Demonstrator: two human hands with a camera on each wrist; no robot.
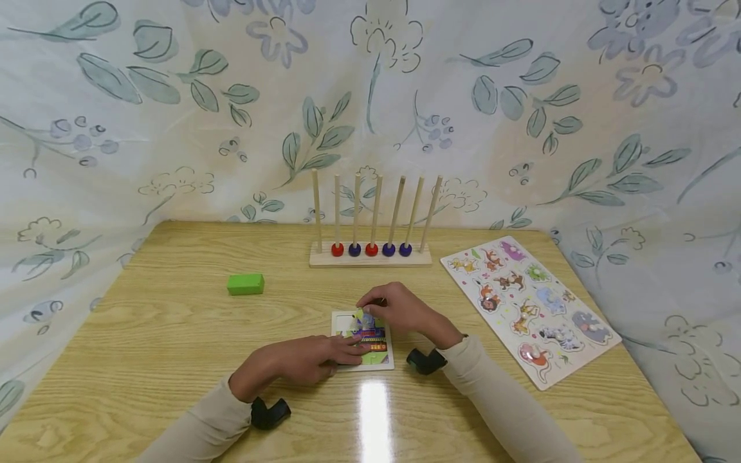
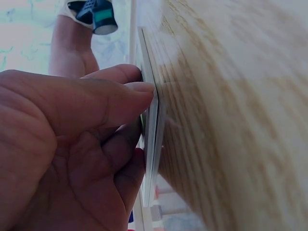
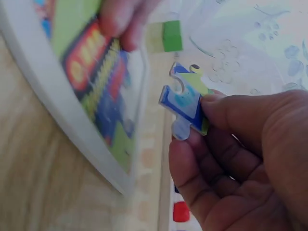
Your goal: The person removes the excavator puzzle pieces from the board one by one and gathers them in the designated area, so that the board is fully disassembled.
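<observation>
At the puzzle board (image 3: 55,101) | right fingers (image 3: 185,163): pinching jigsaw piece (image 3: 187,102) | left fingers (image 1: 347,349): outstretched, touching board

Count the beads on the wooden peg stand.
5. From left to right along the wooden peg stand: one red bead, one dark blue bead, a second red bead, a second dark blue bead, a third dark blue bead. None looks hidden.

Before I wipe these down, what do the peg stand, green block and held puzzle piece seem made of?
Peg stand: likely bare wood, pale tan and unpainted.
Green block: painted wood or plastic; even colour leaves it open.
Puzzle piece: perhaps coated card or thin wood, printed face, pale edge.
</observation>
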